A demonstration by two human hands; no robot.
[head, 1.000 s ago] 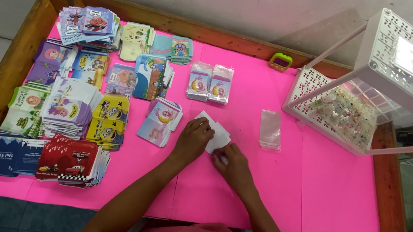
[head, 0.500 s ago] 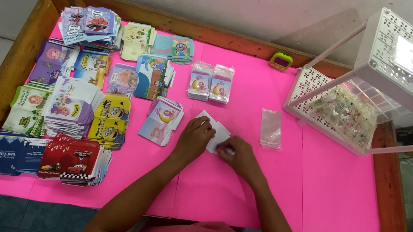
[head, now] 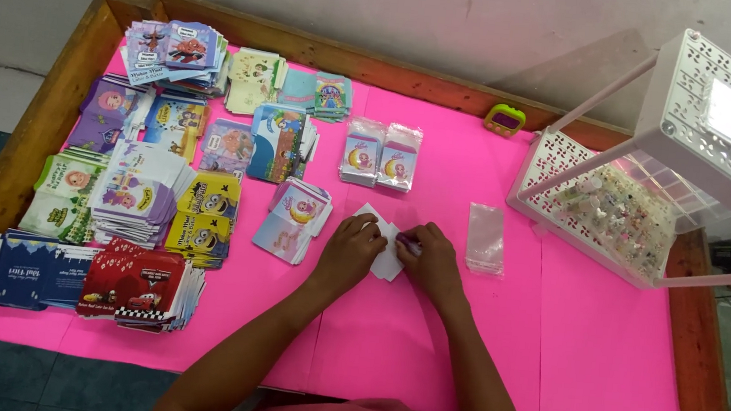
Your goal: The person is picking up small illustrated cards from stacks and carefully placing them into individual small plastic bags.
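Note:
My left hand (head: 351,250) presses down on a small white card (head: 385,244) lying on the pink table cover (head: 600,341). My right hand (head: 431,257) rests at the card's right edge, pinching a small purple object between its fingers. The two hands nearly touch over the card. A stack of small pink-and-blue cards (head: 294,217) lies just left of my left hand. A pile of clear plastic sleeves (head: 486,237) lies right of my right hand.
Many stacks of printed cards (head: 145,204) fill the table's left half. Two bagged card packs (head: 380,154) sit beyond my hands. A white perforated rack (head: 651,160) with small trinkets stands at right. A small green object (head: 505,119) lies near the wooden back rim (head: 326,52).
My right hand has slid up from below the card to its right edge, closer to my left hand. The left hand stays on the card.

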